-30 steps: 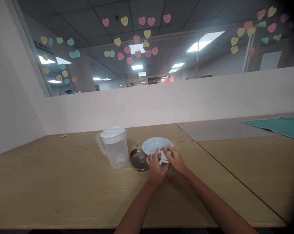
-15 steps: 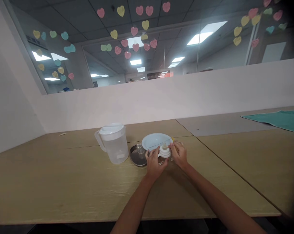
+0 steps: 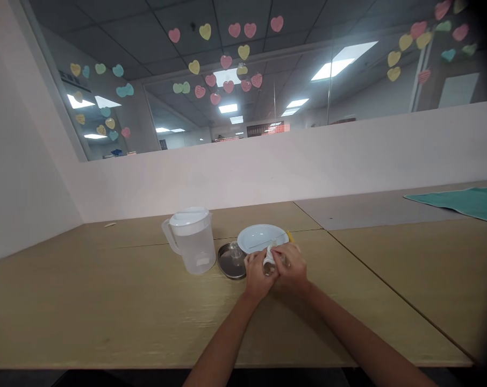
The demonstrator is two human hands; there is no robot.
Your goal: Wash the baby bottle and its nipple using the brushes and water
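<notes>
A small clear baby bottle (image 3: 269, 268) with a white collar (image 3: 269, 257) is held between both hands, just in front of a pale bowl. From the left, my left hand (image 3: 258, 275) is closed around its side. My right hand (image 3: 292, 267) has its fingers bent over the collar and top, hiding most of the teat. Left of the hands, a round metal tray (image 3: 226, 263) carries a clear cup-shaped piece (image 3: 236, 251). The white-blue bowl (image 3: 262, 231) stands behind the hands, with a thin line across its inside.
A clear lidded pitcher (image 3: 197, 250) stands left of the tray. Something yellow (image 3: 291, 236) shows behind my right hand. A teal cloth (image 3: 465, 204) lies at the far right on the wooden table (image 3: 106, 306). A white wall (image 3: 247, 174) rises behind.
My right hand has moved left and over the bottle's top, covering the teat that showed before. The bottle's collar now looks tilted. The view has shifted slightly.
</notes>
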